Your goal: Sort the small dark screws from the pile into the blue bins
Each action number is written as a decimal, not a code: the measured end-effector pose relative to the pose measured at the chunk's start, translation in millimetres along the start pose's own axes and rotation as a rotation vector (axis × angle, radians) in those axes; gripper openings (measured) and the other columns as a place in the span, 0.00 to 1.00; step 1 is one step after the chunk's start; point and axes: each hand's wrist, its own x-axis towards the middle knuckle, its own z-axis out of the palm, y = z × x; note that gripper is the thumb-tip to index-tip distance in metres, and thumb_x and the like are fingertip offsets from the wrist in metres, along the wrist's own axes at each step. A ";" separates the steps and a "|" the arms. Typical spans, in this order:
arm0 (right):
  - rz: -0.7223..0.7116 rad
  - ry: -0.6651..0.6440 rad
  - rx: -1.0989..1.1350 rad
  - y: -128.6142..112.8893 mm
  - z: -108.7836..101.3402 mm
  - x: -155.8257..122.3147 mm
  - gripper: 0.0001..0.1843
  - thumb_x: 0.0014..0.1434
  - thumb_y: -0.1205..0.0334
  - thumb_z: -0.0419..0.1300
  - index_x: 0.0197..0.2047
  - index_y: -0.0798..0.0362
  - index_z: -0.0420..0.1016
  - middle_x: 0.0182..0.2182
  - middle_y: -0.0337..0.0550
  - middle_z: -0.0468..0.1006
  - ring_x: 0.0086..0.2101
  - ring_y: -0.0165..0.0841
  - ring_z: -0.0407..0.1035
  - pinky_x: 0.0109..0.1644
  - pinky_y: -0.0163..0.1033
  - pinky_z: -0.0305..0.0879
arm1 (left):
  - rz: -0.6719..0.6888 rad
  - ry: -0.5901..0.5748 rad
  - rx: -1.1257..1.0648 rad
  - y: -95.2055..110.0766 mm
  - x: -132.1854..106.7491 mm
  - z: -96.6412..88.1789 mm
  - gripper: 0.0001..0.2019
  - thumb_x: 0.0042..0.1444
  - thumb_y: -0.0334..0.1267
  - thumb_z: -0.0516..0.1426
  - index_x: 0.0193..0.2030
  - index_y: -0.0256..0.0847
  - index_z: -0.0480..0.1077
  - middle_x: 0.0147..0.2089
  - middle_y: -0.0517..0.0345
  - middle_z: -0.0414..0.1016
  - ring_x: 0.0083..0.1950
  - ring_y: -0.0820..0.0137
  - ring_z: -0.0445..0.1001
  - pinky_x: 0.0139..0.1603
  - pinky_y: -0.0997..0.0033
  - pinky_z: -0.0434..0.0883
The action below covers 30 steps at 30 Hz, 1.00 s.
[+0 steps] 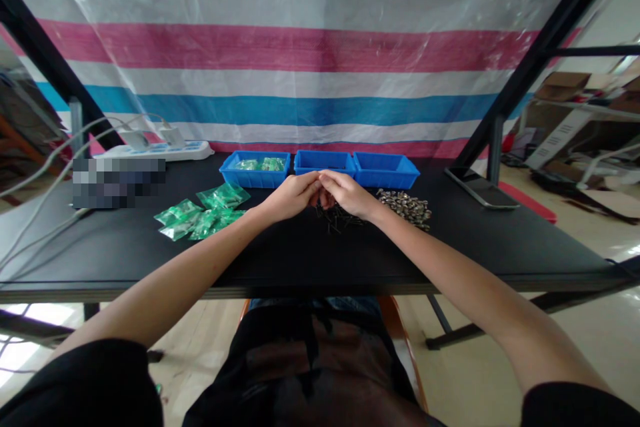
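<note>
My left hand (pixel 299 189) and my right hand (pixel 346 191) meet at the fingertips above the middle of the black table. The fingers of both are curled in and closed; whatever they may hold is hidden behind them. Beneath and just right of them lie several thin dark pieces, like screws or pins (pixel 340 219). A heap of small shiny metal parts (pixel 406 209) is beside my right wrist. Left of my left forearm is a loose pile of green-printed clear plastic packets (pixel 200 213). Behind my hands stands the middle blue bin (pixel 324 161), partly covered by them.
The left blue bin (pixel 255 177) holds green packets; the right blue bin (pixel 386 172) stands in the same row. A phone (pixel 481 188) lies at the right. A white power strip (pixel 165 152) with plugs and cables sits at the back left, near a pixelated patch. A striped sheet (pixel 300 53) hangs behind.
</note>
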 end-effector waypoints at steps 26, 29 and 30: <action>-0.035 -0.053 0.167 -11.6 3.3 -5.8 0.18 0.61 0.47 0.51 0.31 0.55 0.63 0.20 0.36 0.67 0.25 0.28 0.65 0.29 0.33 0.60 | 0.009 -0.061 -0.208 3.1 -0.4 1.7 0.18 0.62 0.48 0.43 0.31 0.36 0.61 0.28 0.59 0.72 0.25 0.79 0.67 0.27 0.80 0.66; -0.014 -0.067 0.174 -10.0 1.3 -5.5 0.19 0.61 0.47 0.50 0.30 0.55 0.62 0.21 0.37 0.68 0.25 0.28 0.65 0.29 0.33 0.61 | 0.013 -0.070 -0.218 2.6 0.2 1.1 0.18 0.62 0.48 0.43 0.31 0.36 0.62 0.28 0.58 0.72 0.25 0.79 0.67 0.27 0.80 0.66; -0.011 -0.076 0.176 -9.8 0.7 -5.5 0.19 0.62 0.47 0.50 0.30 0.55 0.63 0.21 0.37 0.68 0.25 0.28 0.65 0.29 0.33 0.61 | 0.016 -0.074 -0.223 2.5 0.3 0.7 0.18 0.62 0.48 0.43 0.31 0.36 0.62 0.28 0.58 0.72 0.25 0.79 0.67 0.27 0.80 0.66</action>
